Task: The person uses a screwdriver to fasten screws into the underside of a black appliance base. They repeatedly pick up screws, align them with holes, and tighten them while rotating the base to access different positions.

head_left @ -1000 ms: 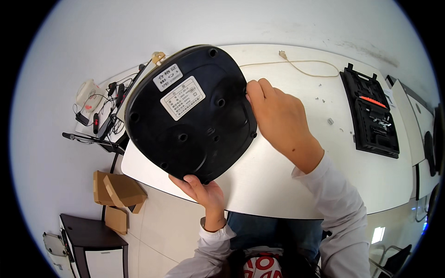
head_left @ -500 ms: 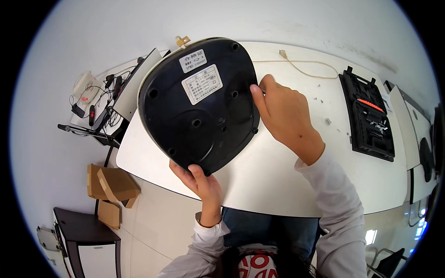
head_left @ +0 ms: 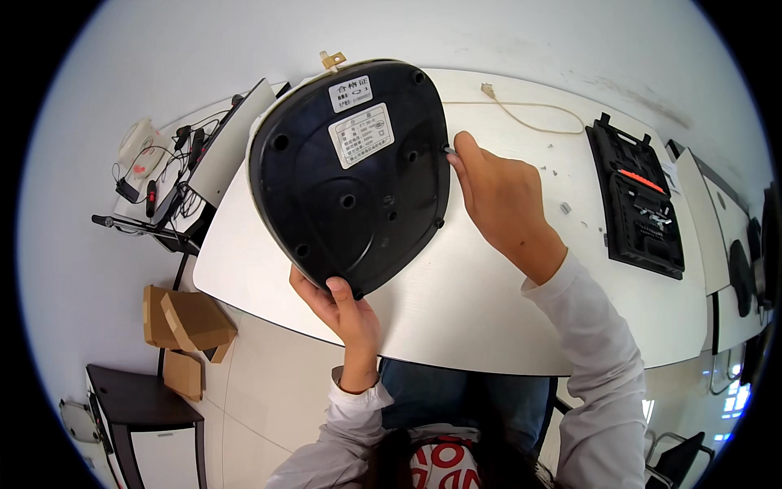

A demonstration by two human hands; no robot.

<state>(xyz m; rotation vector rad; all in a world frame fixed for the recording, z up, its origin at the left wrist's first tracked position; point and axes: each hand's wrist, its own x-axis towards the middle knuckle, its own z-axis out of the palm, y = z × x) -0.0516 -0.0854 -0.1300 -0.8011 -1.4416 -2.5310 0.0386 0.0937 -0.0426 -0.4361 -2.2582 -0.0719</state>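
Note:
A large rounded black appliance base, seemingly a fan base (head_left: 314,187), is held up tilted over the table, its underside toward me. It has screw holes, two white labels (head_left: 361,134) and a pale rim. My left hand (head_left: 354,318) grips its lower edge, thumb on the underside and fingers behind. At the right edge, my right hand (head_left: 501,191) is closed in a pinch round a small grey metal tool (head_left: 450,150). The tool's tip meets the base's edge; most of it is hidden in my fingers. A small brass-coloured bracket (head_left: 332,60) sticks out at the top.
An open black tool case (head_left: 643,244) lies at the table's right, with small grey pieces (head_left: 565,209) beside it. A cream plug cord (head_left: 538,129) loops at the back of the white table (head_left: 481,326). Cardboard boxes (head_left: 195,318) stand on the floor at left.
The base has turned slightly and shows its underside more squarely. My right hand has shifted so that the metal tool's tip shows at the base's edge. My left hand keeps its grip.

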